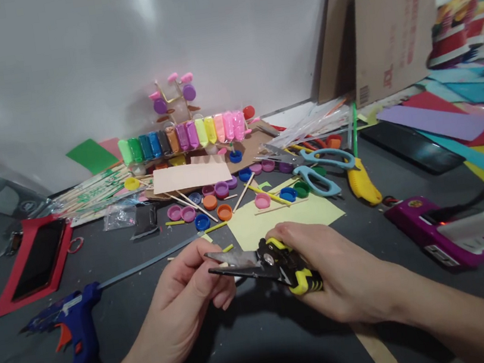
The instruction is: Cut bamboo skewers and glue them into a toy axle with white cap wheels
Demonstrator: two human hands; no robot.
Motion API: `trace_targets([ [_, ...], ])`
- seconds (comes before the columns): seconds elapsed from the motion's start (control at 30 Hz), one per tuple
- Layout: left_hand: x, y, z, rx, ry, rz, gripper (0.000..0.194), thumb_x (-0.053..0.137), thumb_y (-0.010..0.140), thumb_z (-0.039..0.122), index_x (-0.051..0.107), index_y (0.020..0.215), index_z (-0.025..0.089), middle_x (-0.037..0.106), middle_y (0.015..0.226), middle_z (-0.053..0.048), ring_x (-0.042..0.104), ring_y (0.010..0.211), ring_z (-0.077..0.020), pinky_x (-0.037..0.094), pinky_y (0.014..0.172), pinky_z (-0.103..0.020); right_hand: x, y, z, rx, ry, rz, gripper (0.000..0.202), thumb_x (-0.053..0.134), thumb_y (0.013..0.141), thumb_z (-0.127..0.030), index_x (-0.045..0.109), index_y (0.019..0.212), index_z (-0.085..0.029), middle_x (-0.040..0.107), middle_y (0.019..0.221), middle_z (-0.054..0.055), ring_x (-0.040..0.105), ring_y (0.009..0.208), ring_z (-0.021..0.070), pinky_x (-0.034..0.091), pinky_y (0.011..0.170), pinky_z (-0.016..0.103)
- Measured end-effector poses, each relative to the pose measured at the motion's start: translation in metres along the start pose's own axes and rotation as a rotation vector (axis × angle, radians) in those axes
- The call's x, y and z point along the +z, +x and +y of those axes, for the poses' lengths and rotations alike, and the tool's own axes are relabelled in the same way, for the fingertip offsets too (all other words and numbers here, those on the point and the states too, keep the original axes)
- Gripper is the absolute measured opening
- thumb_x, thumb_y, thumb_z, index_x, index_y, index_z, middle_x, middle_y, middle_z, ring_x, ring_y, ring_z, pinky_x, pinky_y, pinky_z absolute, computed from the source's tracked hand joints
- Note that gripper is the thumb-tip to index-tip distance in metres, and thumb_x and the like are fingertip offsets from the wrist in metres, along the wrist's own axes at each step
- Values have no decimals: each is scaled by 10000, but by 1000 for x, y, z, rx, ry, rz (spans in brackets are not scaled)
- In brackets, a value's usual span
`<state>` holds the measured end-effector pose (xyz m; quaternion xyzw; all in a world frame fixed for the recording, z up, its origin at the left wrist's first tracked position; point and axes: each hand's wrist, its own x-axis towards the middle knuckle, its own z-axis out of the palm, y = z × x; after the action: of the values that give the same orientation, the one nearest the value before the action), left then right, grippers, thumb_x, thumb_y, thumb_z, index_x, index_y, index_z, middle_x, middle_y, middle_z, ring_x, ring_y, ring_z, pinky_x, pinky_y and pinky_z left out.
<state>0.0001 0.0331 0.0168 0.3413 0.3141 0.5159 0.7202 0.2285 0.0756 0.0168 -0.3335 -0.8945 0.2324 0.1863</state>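
My right hand (337, 267) is closed round the black and yellow grips of a pair of snips (246, 260), whose blades point left and stand apart. At the blade tips, my left hand (183, 295) pinches a small pale stick (223, 264). Only a short end of this stick shows between the blades; the fingers cover the rest. Just behind the blades a short yellow stick end (228, 248) is visible. Beyond both hands lies a pale yellow paper sheet (292, 219), with bottle caps (225, 212) and loose sticks (243, 192) around it.
At left lie a blue glue gun (82, 324) and a phone (39, 261) on red card. Light-blue scissors (318, 180), a yellow cutter (363, 182) and a purple device (438, 232) lie right. Modelling clay packs (182, 137) stand behind; cardboard (392, 34) leans on the wall.
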Motion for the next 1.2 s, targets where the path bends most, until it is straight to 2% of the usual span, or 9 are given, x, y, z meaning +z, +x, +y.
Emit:
trace_targets([
  [0.33, 3, 1, -2, -13, -17, -14, 146, 650, 906, 315, 671, 845, 184, 377, 599, 60, 357, 541, -72, 357, 555, -203, 2, -2, 3, -2, -65, 27, 293, 501, 663, -92, 536, 944, -168, 627, 798, 52, 560, 672, 207, 441, 632, 313],
  [0.53, 3, 1, -1, 11, -6, 17, 185, 670, 892, 313, 623, 779, 175, 363, 591, 63, 318, 537, -76, 339, 545, -207, 0, 0, 1, 22, 10, 40, 282, 569, 729, -159, 542, 1009, -163, 659, 886, 72, 607, 749, 213, 463, 677, 306],
  [0.63, 1, 1, 0, 21, 22, 10, 167, 667, 896, 324, 637, 832, 173, 371, 599, 62, 333, 549, -77, 338, 561, -209, -1, 1, 0, -10, -15, 38, 296, 569, 709, -164, 545, 1003, -151, 658, 904, 90, 609, 775, 227, 466, 699, 319],
  [0.9, 0, 0, -2, 14, 42, -14, 153, 634, 919, 299, 653, 828, 178, 389, 595, 55, 379, 546, -76, 324, 556, -211, -1, -3, 4, 4, -74, 6, 322, 523, 662, -111, 539, 978, -171, 651, 838, 67, 589, 711, 219, 443, 655, 313],
  [1.03, 2, 1, -1, 17, 39, 32, 158, 648, 911, 281, 646, 800, 169, 428, 603, 51, 376, 533, -65, 333, 546, -203, 0, 0, 3, 11, -47, 35, 256, 526, 709, -129, 534, 960, -175, 635, 799, 53, 560, 665, 201, 423, 621, 299],
  [1.2, 3, 1, 0, 68, 50, 101, 105, 693, 882, 272, 662, 839, 181, 475, 606, 43, 450, 580, -81, 393, 592, -211, 1, 2, 1, 38, 36, 22, 263, 568, 725, -150, 527, 985, -168, 631, 871, 69, 572, 729, 204, 444, 658, 301],
])
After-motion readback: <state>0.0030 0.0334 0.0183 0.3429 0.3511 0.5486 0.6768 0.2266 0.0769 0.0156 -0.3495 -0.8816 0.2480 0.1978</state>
